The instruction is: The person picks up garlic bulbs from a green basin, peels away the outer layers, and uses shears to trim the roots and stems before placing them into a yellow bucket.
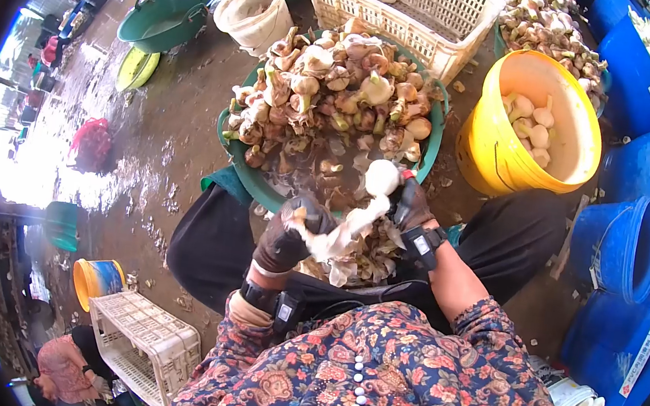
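A peeled white garlic bulb (382, 178) is in my gloved right hand (412, 206), whose fingers are closed at its side; a small red patch shows by the fingertips. My left hand (297, 228), in a dark glove, is closed on a strip of pale garlic skin (341, 237) that stretches up toward the bulb. Both hands are over the near rim of a green tub (260, 189) heaped with unpeeled garlic bulbs (339, 91). Loose papery peelings (370, 261) lie in my lap just below the hands.
A yellow bucket (483, 141) holding several peeled bulbs stands at the right. Beyond the tub are a cream plastic crate (412, 19) and a white bucket (254, 20). Blue buckets (612, 246) line the right side. Another person (65, 366) sits at lower left, near an upturned crate (142, 335).
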Tool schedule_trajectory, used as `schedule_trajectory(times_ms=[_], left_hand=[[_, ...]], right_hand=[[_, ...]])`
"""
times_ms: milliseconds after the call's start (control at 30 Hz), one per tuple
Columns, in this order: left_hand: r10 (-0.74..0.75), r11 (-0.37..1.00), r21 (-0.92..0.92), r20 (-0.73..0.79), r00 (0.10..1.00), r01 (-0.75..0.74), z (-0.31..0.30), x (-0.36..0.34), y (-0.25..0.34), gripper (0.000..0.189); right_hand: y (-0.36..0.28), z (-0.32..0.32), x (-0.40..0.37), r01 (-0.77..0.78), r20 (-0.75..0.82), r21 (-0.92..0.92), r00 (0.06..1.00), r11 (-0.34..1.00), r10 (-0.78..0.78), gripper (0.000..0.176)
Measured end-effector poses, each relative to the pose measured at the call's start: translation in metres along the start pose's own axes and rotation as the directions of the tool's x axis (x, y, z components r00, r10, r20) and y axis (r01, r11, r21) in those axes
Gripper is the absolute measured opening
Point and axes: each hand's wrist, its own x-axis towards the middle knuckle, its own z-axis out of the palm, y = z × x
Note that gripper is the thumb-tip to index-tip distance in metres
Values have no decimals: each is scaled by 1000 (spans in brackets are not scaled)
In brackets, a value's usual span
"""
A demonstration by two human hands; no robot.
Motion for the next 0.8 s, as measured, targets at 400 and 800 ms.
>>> schedule_trajectory(times_ms=[400, 800], left_hand=[[-514, 670, 718, 267, 815, 187, 4, 31, -31, 41], [-432, 626, 666, -136, 891, 405, -25, 104, -179, 72]], right_hand=[[-31, 25, -18, -137, -70, 41, 988, 990, 140, 36], [-93, 46, -31, -163, 109, -129, 978, 978, 177, 57]])
